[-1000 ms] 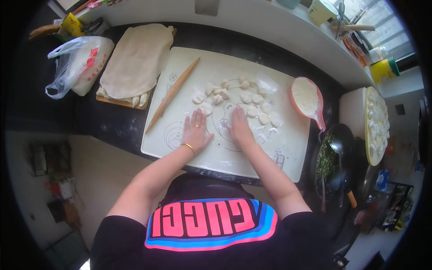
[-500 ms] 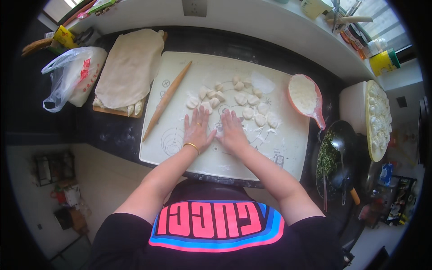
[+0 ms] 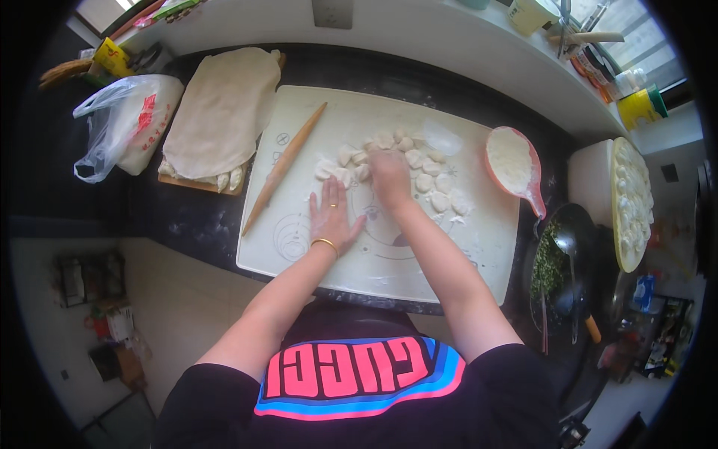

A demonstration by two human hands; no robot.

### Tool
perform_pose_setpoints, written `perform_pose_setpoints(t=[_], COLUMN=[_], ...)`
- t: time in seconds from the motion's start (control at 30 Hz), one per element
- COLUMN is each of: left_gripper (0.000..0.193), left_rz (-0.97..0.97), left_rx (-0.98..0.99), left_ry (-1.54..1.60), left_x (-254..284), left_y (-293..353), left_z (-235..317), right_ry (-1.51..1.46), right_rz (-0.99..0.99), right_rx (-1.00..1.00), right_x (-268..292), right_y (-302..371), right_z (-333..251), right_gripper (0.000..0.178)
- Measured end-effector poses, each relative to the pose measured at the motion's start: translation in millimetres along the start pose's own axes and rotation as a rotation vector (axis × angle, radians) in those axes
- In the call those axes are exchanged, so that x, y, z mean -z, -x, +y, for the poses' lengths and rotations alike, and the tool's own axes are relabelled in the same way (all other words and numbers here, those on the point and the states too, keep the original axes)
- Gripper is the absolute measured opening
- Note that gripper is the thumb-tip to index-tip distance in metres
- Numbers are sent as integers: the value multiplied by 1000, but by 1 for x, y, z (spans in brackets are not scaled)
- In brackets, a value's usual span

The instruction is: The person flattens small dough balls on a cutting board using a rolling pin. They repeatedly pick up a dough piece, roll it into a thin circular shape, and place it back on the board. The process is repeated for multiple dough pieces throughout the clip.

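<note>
On the pale, printed kneading mat [image 3: 314, 266], my left hand [image 3: 334, 218] lies flat with its fingers spread, just short of a few floured dough pieces. My right hand [image 3: 390, 178] is curled over the middle of the dough pieces, knuckles up; its fingertips and whatever they grip are hidden. Small floured dough pieces [image 3: 424, 182] lie in a loose arc beyond and to the right of it. A tapered wooden rolling pin [image 3: 285, 166] rests slantwise along the mat's left side.
A pink ladle-shaped scoop of flour [image 3: 509, 161] stands at the mat's right edge. Beyond it are a wok [image 3: 551, 258] with chopped greens and a round tray [image 3: 630, 202] of shaped dough. Leftward lie a dough-like sheet [image 3: 217, 112] over a board and a plastic bag [image 3: 140, 123].
My right hand has gone from lying flat to curled and moved slightly away from me, onto the dough pieces. My left hand stays flat. The whole view has shifted slightly.
</note>
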State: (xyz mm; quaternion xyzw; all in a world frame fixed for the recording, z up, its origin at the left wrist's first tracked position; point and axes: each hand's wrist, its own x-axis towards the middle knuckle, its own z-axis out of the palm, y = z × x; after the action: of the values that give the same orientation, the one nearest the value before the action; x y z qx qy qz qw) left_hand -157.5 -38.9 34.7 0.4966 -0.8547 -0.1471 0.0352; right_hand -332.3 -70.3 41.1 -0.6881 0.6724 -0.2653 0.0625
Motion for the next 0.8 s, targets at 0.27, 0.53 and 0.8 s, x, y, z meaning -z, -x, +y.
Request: perform_pose_setpoints(t=[0.27,0.53,0.8], left_gripper=[89,87,86], left_rz=[-9,-3,0], left_rx=[-17,-9,-15], left_ry=[-14,-17,-27], left_x=[0,-2,-5], left_y=[0,0,0], left_z=[0,-1,-3], right_ry=[-59,-258,50], right_rz=[194,104,-127], right_rx=[-22,-363,-161], right_x=[-11,25,9], right_y=[11,78,81], right_z=[9,6,-10], right_gripper=[26,42,72])
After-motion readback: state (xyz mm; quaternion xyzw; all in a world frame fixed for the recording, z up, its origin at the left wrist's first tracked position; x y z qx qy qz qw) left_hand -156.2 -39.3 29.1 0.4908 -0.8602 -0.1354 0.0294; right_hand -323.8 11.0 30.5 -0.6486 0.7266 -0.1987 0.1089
